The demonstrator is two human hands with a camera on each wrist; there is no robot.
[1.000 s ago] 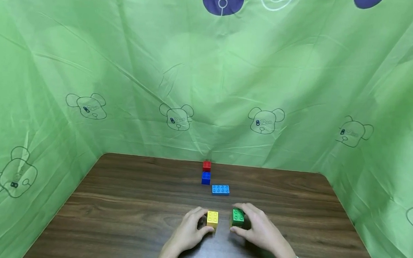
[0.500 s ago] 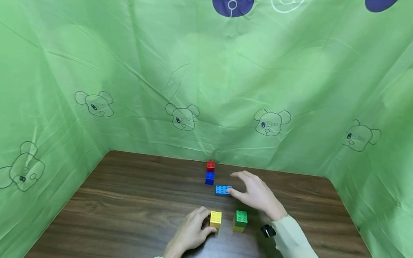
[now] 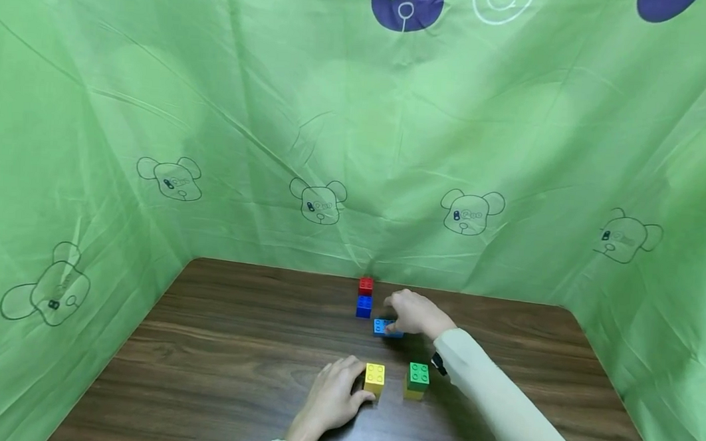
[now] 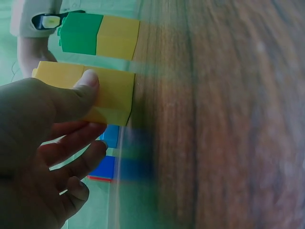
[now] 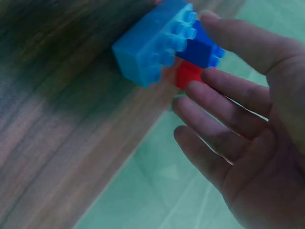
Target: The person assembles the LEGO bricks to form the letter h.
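A: Start with the head view. What is the left hand (image 3: 332, 396) doing?
B: It pinches a yellow stack (image 3: 374, 380), thumb on the near side, forefinger on the far side.
A: And the right hand (image 3: 416, 315)?
B: It reaches over a light blue brick (image 3: 380, 327), which lies on the wooden surface (image 3: 232, 361), studs up. The thumb covers part of it; from here I can't tell whether they touch.
A: What stands around them?
B: A dark blue block (image 3: 364, 307) is just beyond the brick, to its left, with a red block (image 3: 365, 286) directly behind. Nearer the person, a green-topped stack (image 3: 419, 374) with a yellow base stands just to the right of the yellow stack. A green cloth (image 3: 262, 122) printed with bear outlines hangs behind the surface.
A: Now the left wrist view?
B: The thumb lies flat against the yellow stack, and a seam shows it is two blocks joined. The other fingers are bent and spread below, holding nothing else that I can see.
A: And the right wrist?
B: That hand is spread wide, thumb well apart from the fingers, with nothing in its grasp. The light blue brick sits just by the thumb tip, the dark blue and red blocks showing past it.
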